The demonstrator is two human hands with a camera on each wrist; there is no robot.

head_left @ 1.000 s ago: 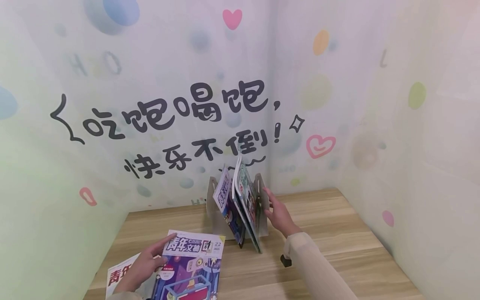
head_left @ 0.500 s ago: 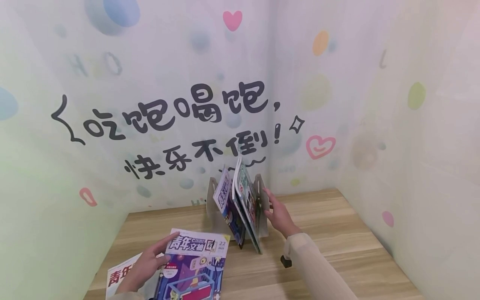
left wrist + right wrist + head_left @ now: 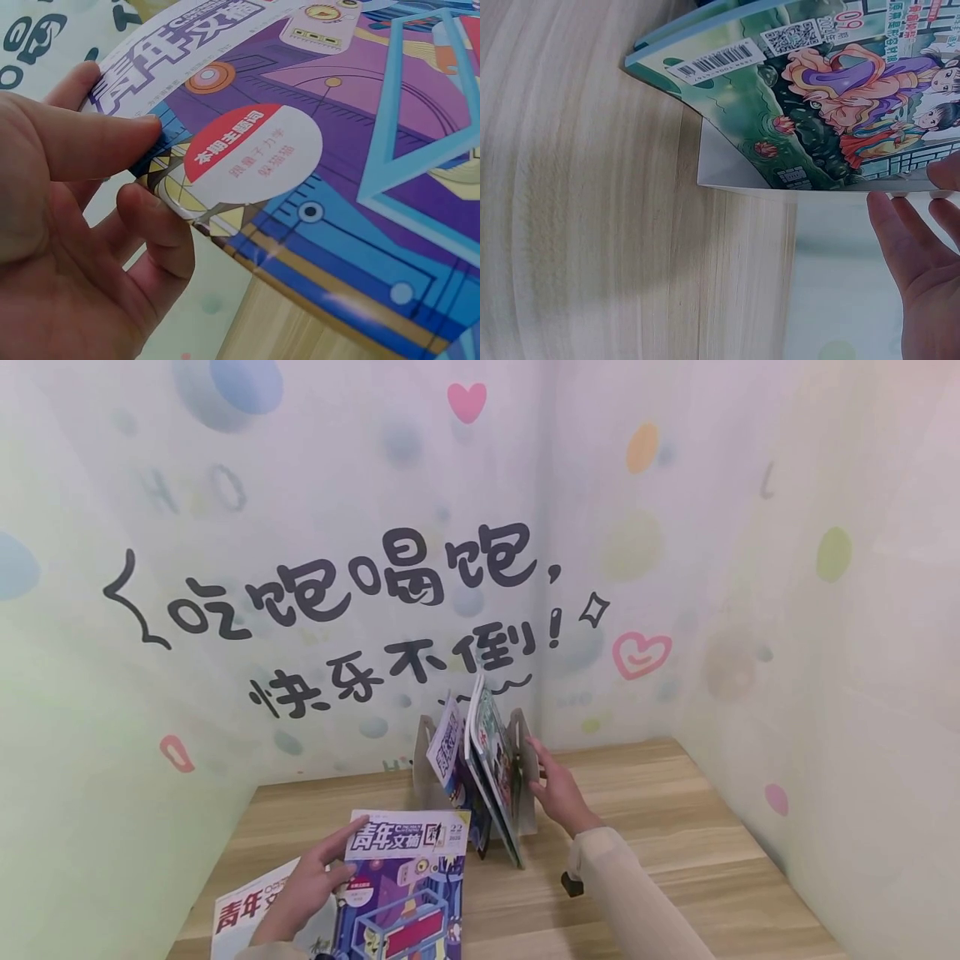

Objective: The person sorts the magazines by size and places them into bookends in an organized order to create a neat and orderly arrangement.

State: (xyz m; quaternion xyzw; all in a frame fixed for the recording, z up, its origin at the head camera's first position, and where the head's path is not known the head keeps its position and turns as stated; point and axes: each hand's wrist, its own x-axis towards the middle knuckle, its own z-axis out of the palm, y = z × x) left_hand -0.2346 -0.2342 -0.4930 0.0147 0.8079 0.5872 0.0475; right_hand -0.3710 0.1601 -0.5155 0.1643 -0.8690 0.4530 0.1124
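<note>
My left hand (image 3: 303,889) pinches the left edge of a purple magazine (image 3: 408,885). In the left wrist view the thumb (image 3: 112,146) lies on its cover, with fingers behind the edge. Its top corner overlaps the foot of a pale file holder (image 3: 424,768). In that holder a purple-covered magazine (image 3: 447,752) leans left, and taller green-covered magazines (image 3: 493,747) tilt at the right. My right hand (image 3: 561,793) grips the holder's right side panel, thumb inside and fingers outside in the right wrist view, beside a green magazine (image 3: 727,97) with a barcode.
A white magazine with red lettering (image 3: 238,917) lies on the wood-grain table (image 3: 637,827), partly under the left forearm. Printed wall curtains (image 3: 337,468) stand behind the holder and along both sides.
My left hand has carried the purple magazine right and slightly forward, toward the holder, uncovering more of the white magazine. The right hand has stayed on the side panel.
</note>
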